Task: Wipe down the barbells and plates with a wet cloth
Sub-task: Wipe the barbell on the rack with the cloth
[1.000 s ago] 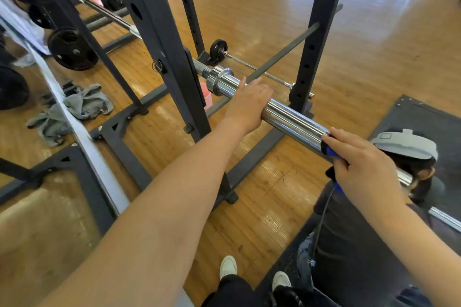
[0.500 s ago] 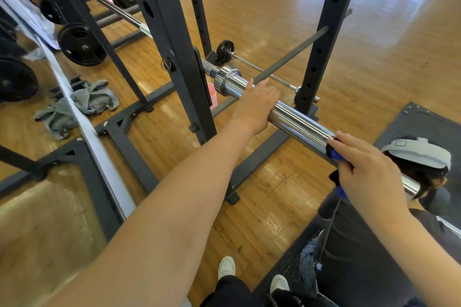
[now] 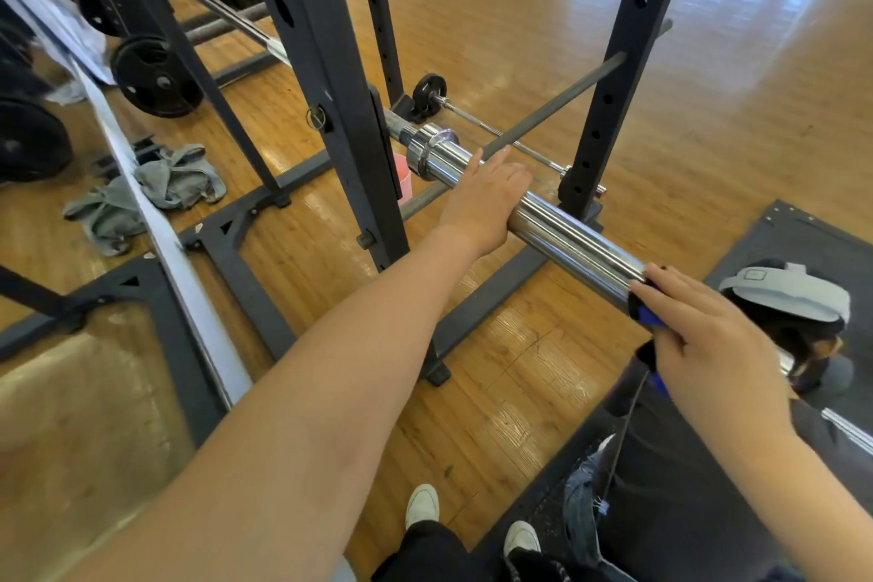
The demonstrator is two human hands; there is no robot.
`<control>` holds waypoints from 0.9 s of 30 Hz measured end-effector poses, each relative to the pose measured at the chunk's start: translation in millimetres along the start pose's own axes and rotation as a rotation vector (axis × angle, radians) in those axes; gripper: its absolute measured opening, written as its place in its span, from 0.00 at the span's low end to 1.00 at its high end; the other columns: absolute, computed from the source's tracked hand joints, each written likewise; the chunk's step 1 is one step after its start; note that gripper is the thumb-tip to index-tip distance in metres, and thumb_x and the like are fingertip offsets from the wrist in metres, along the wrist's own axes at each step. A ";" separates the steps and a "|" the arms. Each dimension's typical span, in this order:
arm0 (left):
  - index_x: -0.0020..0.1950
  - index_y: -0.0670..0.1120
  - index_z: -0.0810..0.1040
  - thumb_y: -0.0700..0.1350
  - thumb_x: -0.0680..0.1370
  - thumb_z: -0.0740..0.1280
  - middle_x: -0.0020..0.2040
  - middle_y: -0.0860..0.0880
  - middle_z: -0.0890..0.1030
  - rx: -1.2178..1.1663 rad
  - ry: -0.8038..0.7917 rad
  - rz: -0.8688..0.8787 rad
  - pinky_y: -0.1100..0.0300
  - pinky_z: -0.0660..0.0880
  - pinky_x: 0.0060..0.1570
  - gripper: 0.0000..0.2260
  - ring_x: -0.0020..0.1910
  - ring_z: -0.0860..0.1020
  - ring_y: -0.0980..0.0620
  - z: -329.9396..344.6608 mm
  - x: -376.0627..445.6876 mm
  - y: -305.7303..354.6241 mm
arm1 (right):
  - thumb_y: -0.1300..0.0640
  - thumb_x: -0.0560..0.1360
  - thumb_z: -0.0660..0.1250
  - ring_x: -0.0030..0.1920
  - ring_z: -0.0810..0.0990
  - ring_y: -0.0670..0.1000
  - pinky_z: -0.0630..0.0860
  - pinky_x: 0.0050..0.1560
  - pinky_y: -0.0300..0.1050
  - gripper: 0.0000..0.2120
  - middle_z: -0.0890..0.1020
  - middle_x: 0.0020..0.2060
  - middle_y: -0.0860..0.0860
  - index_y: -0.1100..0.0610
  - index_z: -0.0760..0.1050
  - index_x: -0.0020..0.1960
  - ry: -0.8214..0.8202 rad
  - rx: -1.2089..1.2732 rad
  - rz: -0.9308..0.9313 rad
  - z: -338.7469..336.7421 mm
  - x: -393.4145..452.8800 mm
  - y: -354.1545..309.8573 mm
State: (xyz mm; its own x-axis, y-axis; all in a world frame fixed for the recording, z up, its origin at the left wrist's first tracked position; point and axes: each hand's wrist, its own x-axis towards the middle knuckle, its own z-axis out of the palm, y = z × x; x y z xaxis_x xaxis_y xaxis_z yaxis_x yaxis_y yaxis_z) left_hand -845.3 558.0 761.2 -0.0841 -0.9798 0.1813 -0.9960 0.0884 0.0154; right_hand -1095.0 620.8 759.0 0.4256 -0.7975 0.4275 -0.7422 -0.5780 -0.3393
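- Blue and black cloth sits pressed against the near end of the barbell sleeve, pinched under the curled fingers of the right hand
- The chrome sleeve's long axis runs from lower right up to the upper left, its collar end pointing at the rack upright
- Left hand lies over the sleeve farther along, fingers wrapped round it
- A grey rag lies crumpled on the wooden floor beyond the rack base
- No writing or brand can be read anywhere
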 end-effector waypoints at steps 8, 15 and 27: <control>0.65 0.46 0.70 0.38 0.75 0.66 0.69 0.47 0.69 0.094 -0.162 -0.001 0.48 0.46 0.73 0.18 0.76 0.54 0.48 -13.5 11.3 2.6 | 0.76 0.66 0.68 0.55 0.79 0.65 0.69 0.57 0.57 0.19 0.80 0.55 0.63 0.67 0.79 0.56 0.042 -0.017 0.002 7.6 7.1 -8.1; 0.77 0.46 0.52 0.42 0.76 0.66 0.77 0.46 0.56 0.164 0.016 0.027 0.48 0.43 0.73 0.34 0.77 0.50 0.46 4.2 -12.4 8.1 | 0.74 0.69 0.67 0.57 0.79 0.62 0.69 0.58 0.57 0.18 0.80 0.57 0.60 0.64 0.80 0.57 0.085 -0.004 0.039 1.0 -5.2 5.5; 0.69 0.43 0.67 0.40 0.77 0.64 0.71 0.46 0.67 0.023 0.011 0.004 0.51 0.43 0.73 0.20 0.76 0.55 0.47 2.3 -7.8 23.0 | 0.63 0.73 0.55 0.56 0.79 0.64 0.71 0.58 0.57 0.19 0.81 0.54 0.61 0.66 0.80 0.54 0.149 -0.141 -0.126 7.1 -16.6 10.1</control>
State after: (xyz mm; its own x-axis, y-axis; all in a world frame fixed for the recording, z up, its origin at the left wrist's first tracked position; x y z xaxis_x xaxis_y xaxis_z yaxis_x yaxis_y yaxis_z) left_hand -867.6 567.3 757.9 -0.0875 -0.9775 0.1920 -0.9961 0.0876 -0.0079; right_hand -1105.9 627.0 742.6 0.4462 -0.6804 0.5814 -0.7577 -0.6329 -0.1592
